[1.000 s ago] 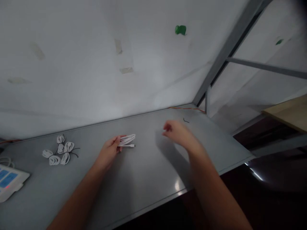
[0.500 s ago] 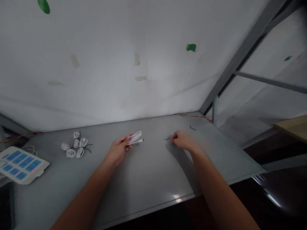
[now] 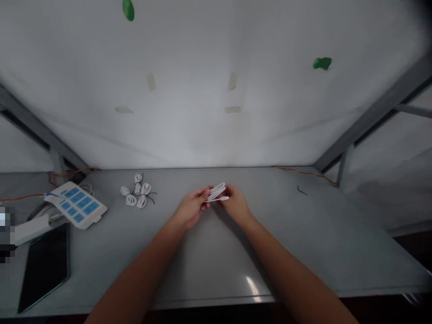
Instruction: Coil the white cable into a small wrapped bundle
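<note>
The right hand (image 3: 234,202) has moved from the table (image 3: 286,216) to the coiled white cable (image 3: 216,192), which the left hand (image 3: 193,208) grips; whether the right fingers hold anything is hidden. Three tied cable bundles (image 3: 129,198) at left appear done; the gripped cable shows no tie. One black tie (image 3: 302,191) lies at right; a second, earlier beside the right hand, no longer shows.

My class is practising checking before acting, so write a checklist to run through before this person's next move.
1. Left hand gripping the coiled white cable: ok.
2. Right hand close to the coil: ok.
3. Tie in the right hand: cannot tell, its grip is partly hidden.
4. Tie around the coil: cannot tell, partly covered.
5. Loose black tie visible on the table: ok, at right.
6. White bundles apart from both hands: ok, at left.
</note>
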`<action>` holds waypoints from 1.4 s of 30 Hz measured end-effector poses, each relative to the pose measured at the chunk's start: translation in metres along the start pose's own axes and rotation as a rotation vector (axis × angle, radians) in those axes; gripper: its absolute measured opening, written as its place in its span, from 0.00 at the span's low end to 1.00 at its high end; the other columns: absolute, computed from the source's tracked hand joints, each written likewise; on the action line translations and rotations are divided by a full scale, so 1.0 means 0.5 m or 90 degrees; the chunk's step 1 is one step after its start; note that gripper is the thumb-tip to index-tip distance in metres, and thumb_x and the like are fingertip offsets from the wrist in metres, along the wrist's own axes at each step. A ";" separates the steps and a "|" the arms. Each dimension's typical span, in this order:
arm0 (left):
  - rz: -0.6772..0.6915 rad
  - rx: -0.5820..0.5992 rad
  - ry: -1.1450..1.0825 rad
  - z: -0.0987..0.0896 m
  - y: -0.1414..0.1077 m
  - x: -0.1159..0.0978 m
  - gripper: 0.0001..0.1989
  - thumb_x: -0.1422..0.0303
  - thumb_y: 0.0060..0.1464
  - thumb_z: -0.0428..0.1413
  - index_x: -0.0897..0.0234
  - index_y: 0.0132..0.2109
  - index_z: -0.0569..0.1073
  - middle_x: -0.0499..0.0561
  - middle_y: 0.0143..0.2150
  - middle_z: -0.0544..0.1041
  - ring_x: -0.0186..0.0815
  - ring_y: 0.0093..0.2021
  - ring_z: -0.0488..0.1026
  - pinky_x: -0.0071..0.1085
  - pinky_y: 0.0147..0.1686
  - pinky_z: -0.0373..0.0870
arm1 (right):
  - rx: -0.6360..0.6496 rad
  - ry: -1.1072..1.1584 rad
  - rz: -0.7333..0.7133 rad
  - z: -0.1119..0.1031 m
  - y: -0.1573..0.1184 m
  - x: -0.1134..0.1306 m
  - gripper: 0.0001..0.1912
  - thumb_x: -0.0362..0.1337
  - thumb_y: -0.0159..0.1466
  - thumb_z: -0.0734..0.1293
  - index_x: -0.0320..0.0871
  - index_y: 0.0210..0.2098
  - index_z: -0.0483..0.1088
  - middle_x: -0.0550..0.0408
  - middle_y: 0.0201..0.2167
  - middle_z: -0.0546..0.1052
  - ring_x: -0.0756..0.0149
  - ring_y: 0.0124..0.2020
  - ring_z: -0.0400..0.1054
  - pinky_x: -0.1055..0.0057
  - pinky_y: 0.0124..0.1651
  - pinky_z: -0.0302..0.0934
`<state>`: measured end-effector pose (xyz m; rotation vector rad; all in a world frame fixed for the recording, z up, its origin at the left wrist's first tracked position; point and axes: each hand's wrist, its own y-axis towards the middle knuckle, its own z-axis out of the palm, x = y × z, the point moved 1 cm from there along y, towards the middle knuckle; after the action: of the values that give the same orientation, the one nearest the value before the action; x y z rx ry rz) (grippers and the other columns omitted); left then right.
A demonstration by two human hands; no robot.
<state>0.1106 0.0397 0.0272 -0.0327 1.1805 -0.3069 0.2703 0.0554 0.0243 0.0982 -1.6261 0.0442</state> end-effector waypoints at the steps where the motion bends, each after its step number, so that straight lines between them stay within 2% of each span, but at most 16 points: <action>1: 0.000 0.000 0.004 0.000 0.001 0.000 0.26 0.55 0.49 0.70 0.69 0.50 0.82 0.55 0.39 0.79 0.28 0.29 0.62 0.27 0.27 0.55 | 0.003 -0.026 -0.025 0.002 -0.002 -0.001 0.06 0.37 0.52 0.70 0.42 0.29 0.72 0.58 0.21 0.74 0.69 0.22 0.64 0.73 0.24 0.59; 4: 0.019 0.005 0.031 0.003 0.003 0.000 0.23 0.55 0.49 0.68 0.68 0.46 0.83 0.53 0.37 0.78 0.28 0.28 0.62 0.26 0.27 0.55 | 0.004 -0.066 -0.060 0.007 -0.006 0.002 0.11 0.37 0.51 0.70 0.41 0.34 0.76 0.55 0.25 0.77 0.67 0.25 0.66 0.73 0.26 0.60; 8: 0.056 -0.036 0.109 0.009 0.003 0.001 0.19 0.55 0.52 0.64 0.66 0.43 0.83 0.49 0.30 0.75 0.29 0.26 0.61 0.26 0.26 0.56 | 0.028 -0.021 0.006 0.014 -0.019 0.010 0.18 0.40 0.53 0.70 0.39 0.41 0.80 0.53 0.27 0.79 0.66 0.24 0.66 0.71 0.26 0.61; 12: 0.069 -0.085 0.136 0.003 0.007 0.009 0.18 0.57 0.56 0.61 0.65 0.46 0.82 0.50 0.32 0.77 0.29 0.26 0.63 0.27 0.28 0.59 | 0.028 0.031 0.096 0.015 -0.037 0.018 0.14 0.39 0.52 0.71 0.40 0.36 0.82 0.51 0.26 0.79 0.66 0.24 0.67 0.69 0.27 0.62; 15: 0.087 -0.132 0.149 -0.009 0.015 0.016 0.17 0.57 0.58 0.60 0.65 0.47 0.81 0.51 0.34 0.77 0.29 0.26 0.65 0.27 0.29 0.61 | 0.024 0.046 0.130 0.022 -0.047 0.016 0.11 0.40 0.52 0.73 0.40 0.31 0.81 0.49 0.25 0.79 0.66 0.24 0.67 0.69 0.26 0.61; 18: 0.097 -0.164 0.141 -0.018 0.020 0.021 0.17 0.58 0.58 0.60 0.65 0.48 0.81 0.52 0.37 0.79 0.30 0.28 0.67 0.27 0.30 0.63 | 0.000 0.040 0.154 0.038 -0.055 0.011 0.10 0.41 0.52 0.74 0.40 0.28 0.79 0.50 0.22 0.77 0.66 0.22 0.67 0.71 0.22 0.60; 21: 0.093 -0.163 0.116 -0.023 0.021 0.024 0.17 0.58 0.58 0.61 0.67 0.46 0.81 0.52 0.35 0.78 0.30 0.28 0.67 0.27 0.30 0.64 | -0.021 0.056 0.178 0.056 -0.060 0.008 0.10 0.41 0.53 0.74 0.40 0.27 0.77 0.52 0.21 0.76 0.66 0.20 0.69 0.73 0.17 0.57; 23: 0.085 -0.159 0.097 -0.026 0.021 0.024 0.17 0.58 0.58 0.61 0.67 0.46 0.81 0.51 0.32 0.77 0.30 0.27 0.67 0.28 0.30 0.64 | 0.007 0.058 0.209 0.064 -0.061 0.007 0.11 0.44 0.55 0.74 0.41 0.26 0.76 0.52 0.21 0.76 0.67 0.18 0.69 0.75 0.14 0.54; 26: 0.085 -0.201 0.085 -0.031 0.023 0.024 0.16 0.58 0.58 0.61 0.66 0.44 0.81 0.50 0.32 0.76 0.30 0.27 0.67 0.29 0.30 0.64 | 0.124 0.021 0.249 0.064 -0.063 0.008 0.20 0.52 0.60 0.71 0.42 0.23 0.73 0.52 0.18 0.76 0.68 0.16 0.67 0.76 0.14 0.53; 28: 0.087 -0.231 0.091 -0.034 0.026 0.023 0.15 0.58 0.57 0.61 0.65 0.43 0.81 0.51 0.33 0.77 0.31 0.27 0.67 0.29 0.31 0.65 | 0.171 -0.016 0.201 0.058 -0.063 0.011 0.24 0.55 0.62 0.70 0.42 0.23 0.74 0.53 0.17 0.74 0.69 0.16 0.66 0.75 0.16 0.54; 30: 0.091 -0.238 0.100 -0.036 0.027 0.022 0.14 0.59 0.58 0.60 0.65 0.42 0.81 0.51 0.34 0.78 0.31 0.27 0.68 0.29 0.31 0.65 | 0.156 -0.054 0.099 0.050 -0.062 0.016 0.22 0.54 0.64 0.69 0.42 0.26 0.76 0.54 0.18 0.74 0.69 0.18 0.66 0.74 0.20 0.57; 33: 0.101 -0.242 0.127 -0.036 0.026 0.021 0.13 0.61 0.58 0.59 0.65 0.42 0.81 0.51 0.32 0.77 0.32 0.27 0.67 0.29 0.30 0.63 | 0.104 -0.100 -0.031 0.041 -0.058 0.020 0.15 0.48 0.65 0.68 0.43 0.34 0.79 0.55 0.22 0.76 0.66 0.24 0.69 0.70 0.28 0.63; 37: 0.091 -0.238 0.173 -0.032 0.019 0.024 0.13 0.61 0.59 0.58 0.65 0.43 0.81 0.49 0.27 0.74 0.33 0.27 0.67 0.29 0.30 0.62 | 0.050 -0.143 -0.169 0.035 -0.048 0.016 0.08 0.39 0.63 0.69 0.46 0.40 0.78 0.52 0.34 0.80 0.61 0.34 0.73 0.64 0.40 0.68; 42: 0.069 -0.234 0.190 -0.025 0.012 0.025 0.13 0.61 0.59 0.57 0.64 0.41 0.82 0.48 0.25 0.72 0.34 0.27 0.67 0.29 0.30 0.62 | 0.094 -0.242 -0.309 0.031 -0.042 0.013 0.11 0.28 0.63 0.66 0.48 0.41 0.77 0.51 0.43 0.79 0.60 0.43 0.74 0.61 0.50 0.68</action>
<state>0.1048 0.0438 0.0099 -0.2509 1.5172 0.0059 0.2563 0.0329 0.0292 0.6435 -1.9340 -0.2416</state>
